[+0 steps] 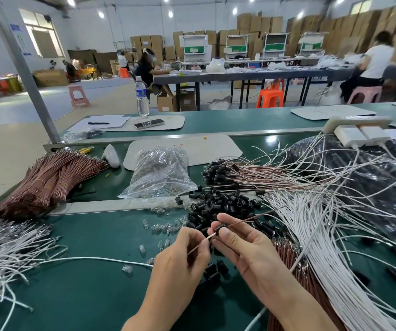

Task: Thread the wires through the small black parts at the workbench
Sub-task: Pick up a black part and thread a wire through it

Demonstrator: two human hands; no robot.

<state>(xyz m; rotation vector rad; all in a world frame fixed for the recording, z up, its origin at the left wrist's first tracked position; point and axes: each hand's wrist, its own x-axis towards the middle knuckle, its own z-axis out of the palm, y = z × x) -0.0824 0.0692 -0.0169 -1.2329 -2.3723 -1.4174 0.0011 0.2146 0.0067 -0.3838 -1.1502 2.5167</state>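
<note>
a small black part [221, 227] was pinched in the right hand [247, 254] and a thin wire [252, 219] in the left hand [180, 263], above the surface [96, 271]; the wire was judged light, limp, best held near its tip.

The right hand [247, 249] half hides the small black part [221, 227]; the left hand [180, 263] covers a stretch of brown wire [252, 218]; a distant worker [376, 60] is blurred

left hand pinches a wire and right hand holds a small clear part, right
Not quite: the head view shows the right hand holding a small black part, not a clear one. The left hand does pinch the wire.
</note>
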